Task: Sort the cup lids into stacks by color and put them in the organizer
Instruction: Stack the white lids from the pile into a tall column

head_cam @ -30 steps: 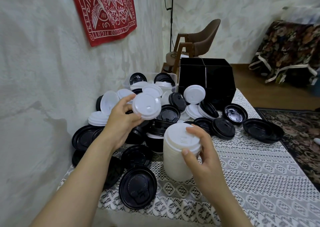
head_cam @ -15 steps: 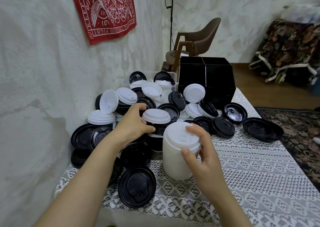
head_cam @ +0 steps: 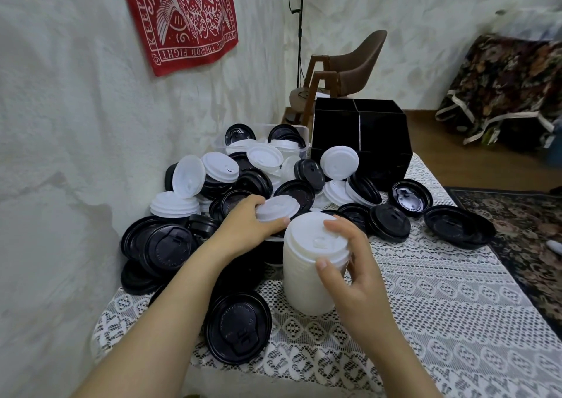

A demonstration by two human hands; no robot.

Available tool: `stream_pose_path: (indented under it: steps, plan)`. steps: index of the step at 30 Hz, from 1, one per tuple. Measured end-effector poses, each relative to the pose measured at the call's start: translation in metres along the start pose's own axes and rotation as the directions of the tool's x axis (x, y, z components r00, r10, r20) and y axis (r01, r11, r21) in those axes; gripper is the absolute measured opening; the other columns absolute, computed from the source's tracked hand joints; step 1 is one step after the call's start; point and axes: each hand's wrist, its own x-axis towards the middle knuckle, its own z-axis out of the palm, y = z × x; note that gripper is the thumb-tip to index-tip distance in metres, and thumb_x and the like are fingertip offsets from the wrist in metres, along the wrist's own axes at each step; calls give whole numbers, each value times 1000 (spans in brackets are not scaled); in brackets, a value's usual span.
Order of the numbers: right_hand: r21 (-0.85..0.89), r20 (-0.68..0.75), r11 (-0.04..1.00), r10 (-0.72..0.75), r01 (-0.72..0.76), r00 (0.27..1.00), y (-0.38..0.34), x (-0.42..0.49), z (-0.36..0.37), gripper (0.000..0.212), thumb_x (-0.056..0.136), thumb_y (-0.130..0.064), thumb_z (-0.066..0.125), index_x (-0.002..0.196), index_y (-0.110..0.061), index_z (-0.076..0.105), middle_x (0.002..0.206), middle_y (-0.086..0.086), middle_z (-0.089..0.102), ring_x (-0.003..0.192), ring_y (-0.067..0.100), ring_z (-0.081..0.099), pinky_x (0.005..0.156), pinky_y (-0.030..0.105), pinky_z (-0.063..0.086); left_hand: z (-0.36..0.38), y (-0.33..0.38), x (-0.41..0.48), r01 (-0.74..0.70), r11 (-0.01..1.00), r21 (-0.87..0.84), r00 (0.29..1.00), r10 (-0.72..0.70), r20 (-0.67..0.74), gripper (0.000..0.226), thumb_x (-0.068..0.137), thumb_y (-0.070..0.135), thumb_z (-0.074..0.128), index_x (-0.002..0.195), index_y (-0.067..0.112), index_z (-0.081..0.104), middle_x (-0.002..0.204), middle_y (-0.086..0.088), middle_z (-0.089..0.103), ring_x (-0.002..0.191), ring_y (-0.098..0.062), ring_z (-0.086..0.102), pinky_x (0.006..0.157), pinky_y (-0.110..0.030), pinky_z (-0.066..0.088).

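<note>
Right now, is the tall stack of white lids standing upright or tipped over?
Upright. The white stack stands straight on the lace tablecloth, its base flat, with the right hand gripping its top.

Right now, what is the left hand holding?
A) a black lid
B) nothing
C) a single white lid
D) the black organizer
C: the left hand pinches a single white lid by its edge, just beside the tall white stack, whose top the right hand grips.
</note>
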Motion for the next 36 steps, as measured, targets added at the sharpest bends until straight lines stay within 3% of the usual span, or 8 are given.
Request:
stream_pose_path:
  steps: [5,7,13,17,19,24,30,36]
  plan:
    - [19,-4,1000,1,-1,1000,0,0,0,41,72,-47,59,112,-50,53,128,-20,49,118,8,51,102,43,45,-3,6,-5,-122,992,-24,988,118,-103,64,66,33,86,121,25,54,113,13,50,102,-3,45,81,-15,33]
    - [22,-12,1000,-2,2,1000,1,0,0,42,72,-47,59,113,-50,53,128,-21,49,120,9,51,103,43,45,-7,11,-10,-216,976,-28,966,209,-155,56,58,37,86,103,37,52,103,20,45,95,6,38,73,-5,31]
    - [38,-9,999,15,-15,1000,3,0,-1,46,70,-48,62,115,-54,53,133,-18,49,122,9,51,104,41,44,-20,20,-30,-324,944,-67,911,292,-292,69,66,10,85,99,51,40,108,31,40,96,35,34,80,8,25]
    - [74,-8,996,44,-44,999,2,-2,-2,50,68,-49,65,115,-56,51,124,-16,57,114,7,57,91,24,49,-21,22,-52,-305,926,-223,926,233,-297,80,53,37,83,123,41,44,129,26,48,123,6,45,107,-22,36]
    - [98,-5,993,61,-60,998,2,-2,-3,53,67,-48,67,117,-54,50,118,-21,60,110,5,59,85,20,50,-17,24,-66,-349,888,-300,920,263,-291,78,51,46,79,124,39,49,136,18,50,128,-3,47,107,-32,41]
    - [104,-2,993,62,-61,998,3,-2,-4,63,70,-49,70,128,-45,47,126,-11,60,116,12,59,96,35,52,-5,32,-86,-458,832,-312,888,412,-204,66,60,54,77,121,37,60,139,15,49,134,-6,42,109,-36,38]
    - [116,45,992,53,-58,998,-1,0,-10,71,73,-49,74,137,-39,43,133,-11,58,123,12,56,102,41,47,11,35,-83,-416,857,-305,909,397,-123,60,63,55,71,119,43,58,133,33,45,130,6,40,107,-20,37]
    - [167,99,983,60,-76,993,-3,0,-15,70,73,-45,73,136,-43,43,133,-16,58,124,7,54,100,27,48,21,34,-81,-358,885,-297,932,361,-46,61,62,51,73,120,45,55,130,41,38,129,11,36,100,-7,32]
